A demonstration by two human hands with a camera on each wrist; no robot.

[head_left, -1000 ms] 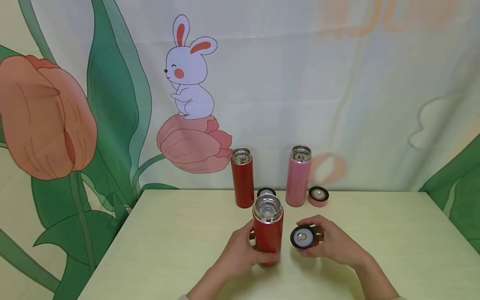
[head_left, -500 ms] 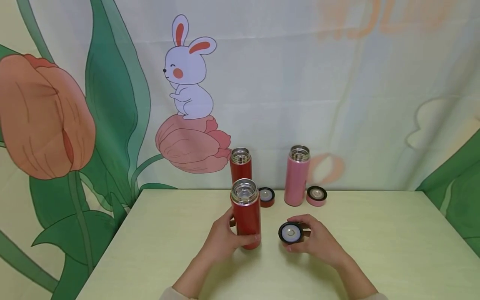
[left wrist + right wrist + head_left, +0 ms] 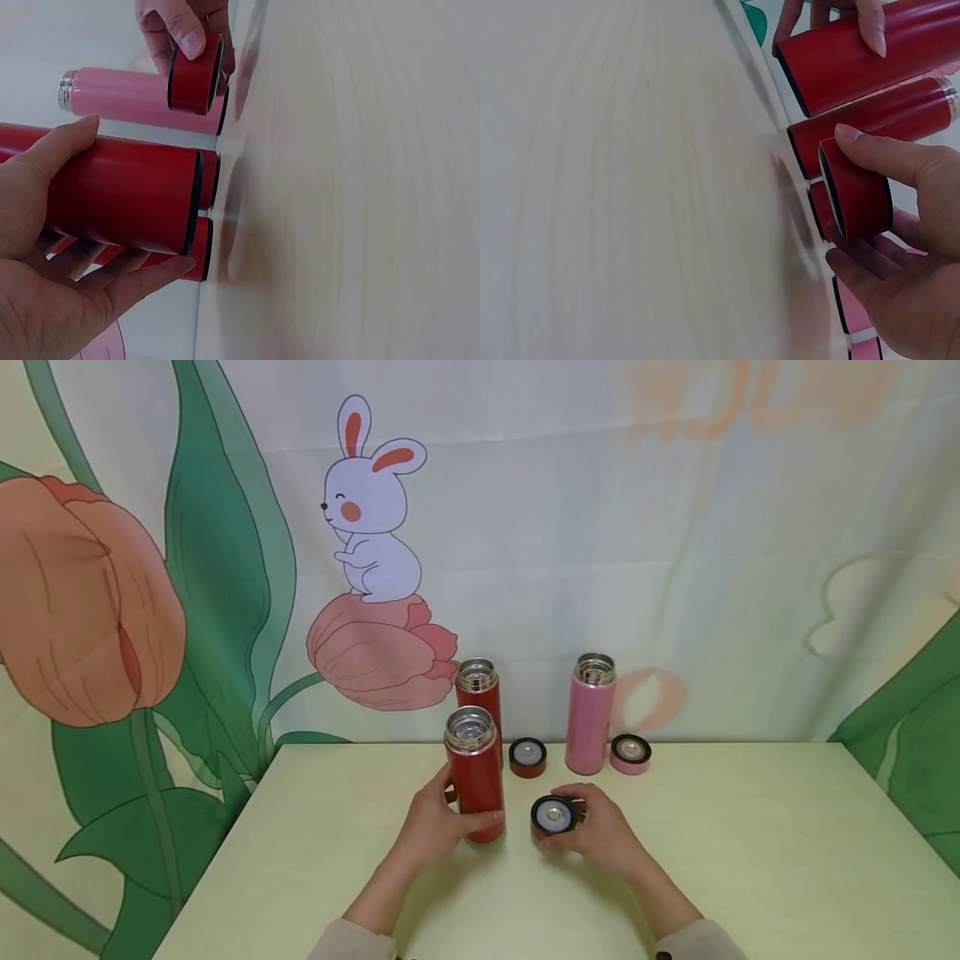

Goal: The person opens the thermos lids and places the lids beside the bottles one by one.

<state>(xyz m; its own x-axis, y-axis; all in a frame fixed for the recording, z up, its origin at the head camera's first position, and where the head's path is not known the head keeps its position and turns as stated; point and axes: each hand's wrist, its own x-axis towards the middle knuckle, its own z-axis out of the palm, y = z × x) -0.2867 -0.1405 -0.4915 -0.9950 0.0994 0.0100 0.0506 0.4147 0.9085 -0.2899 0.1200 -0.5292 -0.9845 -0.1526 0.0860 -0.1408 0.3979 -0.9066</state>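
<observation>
My left hand [image 3: 431, 831] grips an uncapped red thermos bottle [image 3: 476, 785] around its lower body, thumb on one side and fingers on the other. Its steel mouth faces up. In the left wrist view the bottle's black-edged base [image 3: 193, 202] hangs just over the table, with a shadow beneath. To its right, my right hand [image 3: 600, 831] pinches a red lid [image 3: 553, 817] between thumb and fingers, its pale inner side upward. The right wrist view shows the same lid [image 3: 859, 191] from the side, held apart from the bottle.
Behind the held bottle stands another uncapped red thermos [image 3: 478, 681], partly hidden, with a red lid [image 3: 528, 758] beside it. An open pink thermos [image 3: 588, 727] and its pink lid [image 3: 630, 756] stand farther right. A printed cloth [image 3: 525, 527] hangs behind the table [image 3: 750, 852].
Both hands have moved left and away from me, carrying the red bottle and the red lid. The bottle now overlaps the rear red thermos in the head view.
</observation>
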